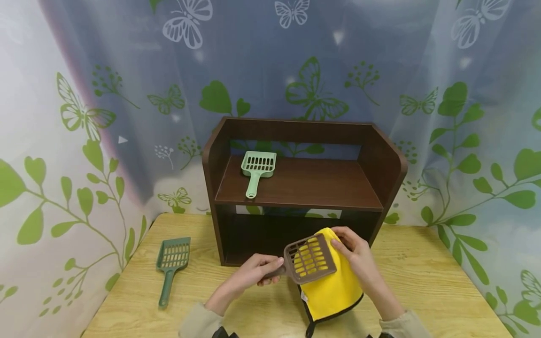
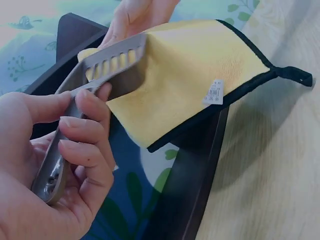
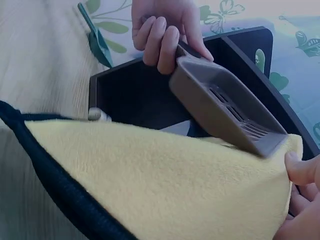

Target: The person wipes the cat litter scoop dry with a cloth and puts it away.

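Note:
A brown slotted litter scoop (image 1: 310, 259) is held up in front of the shelf, its handle gripped by my left hand (image 1: 258, 271). In the left wrist view the fingers of the left hand (image 2: 75, 145) curl round that handle. My right hand (image 1: 354, 251) pinches the upper edge of a yellow cloth (image 1: 338, 293) with black trim, which hangs behind and below the scoop. Through the slots the yellow shows. In the right wrist view the scoop's front edge (image 3: 270, 147) meets the cloth near the right thumb (image 3: 300, 169). A white label (image 2: 214, 92) sits near the trim.
A dark brown two-tier shelf (image 1: 296, 206) stands at the back of the wooden table (image 1: 422, 281). On its upper board lies a light green litter scoop (image 1: 258, 166). A dark green litter scoop (image 1: 172, 263) lies on the table to the left. Patterned curtain (image 1: 262, 56) surrounds the table.

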{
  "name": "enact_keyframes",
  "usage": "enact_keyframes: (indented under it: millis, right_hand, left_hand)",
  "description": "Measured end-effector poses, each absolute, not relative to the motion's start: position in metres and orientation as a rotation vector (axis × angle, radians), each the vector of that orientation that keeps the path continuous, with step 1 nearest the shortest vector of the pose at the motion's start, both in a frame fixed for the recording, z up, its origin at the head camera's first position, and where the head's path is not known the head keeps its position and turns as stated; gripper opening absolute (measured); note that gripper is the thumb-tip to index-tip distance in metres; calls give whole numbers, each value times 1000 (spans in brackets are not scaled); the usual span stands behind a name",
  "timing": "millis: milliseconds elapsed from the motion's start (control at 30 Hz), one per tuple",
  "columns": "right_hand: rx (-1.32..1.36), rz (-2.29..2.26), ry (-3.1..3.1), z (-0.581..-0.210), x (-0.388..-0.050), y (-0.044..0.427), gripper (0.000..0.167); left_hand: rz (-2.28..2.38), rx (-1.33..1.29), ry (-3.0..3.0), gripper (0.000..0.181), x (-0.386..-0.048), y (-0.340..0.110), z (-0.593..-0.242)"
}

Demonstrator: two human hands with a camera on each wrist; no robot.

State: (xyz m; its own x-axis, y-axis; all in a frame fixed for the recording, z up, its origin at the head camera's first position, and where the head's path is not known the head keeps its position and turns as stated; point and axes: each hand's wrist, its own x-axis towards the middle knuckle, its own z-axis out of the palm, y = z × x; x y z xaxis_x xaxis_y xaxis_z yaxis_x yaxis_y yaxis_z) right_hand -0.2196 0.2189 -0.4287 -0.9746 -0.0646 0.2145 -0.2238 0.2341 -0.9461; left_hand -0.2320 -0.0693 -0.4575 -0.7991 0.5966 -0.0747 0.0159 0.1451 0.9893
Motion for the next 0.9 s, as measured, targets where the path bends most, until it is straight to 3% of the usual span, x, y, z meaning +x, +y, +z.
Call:
enact_keyframes:
  millis: [567, 900]
  right_hand:
    - [-45, 2133, -2034, -437, -209, 208, 41]
    - [192, 1738, -2001, -444, -203, 189, 23]
  left_hand:
    - [2024, 303, 1771, 48, -223, -44, -463]
    - [2114, 218, 1695, 43, -220, -31, -460]
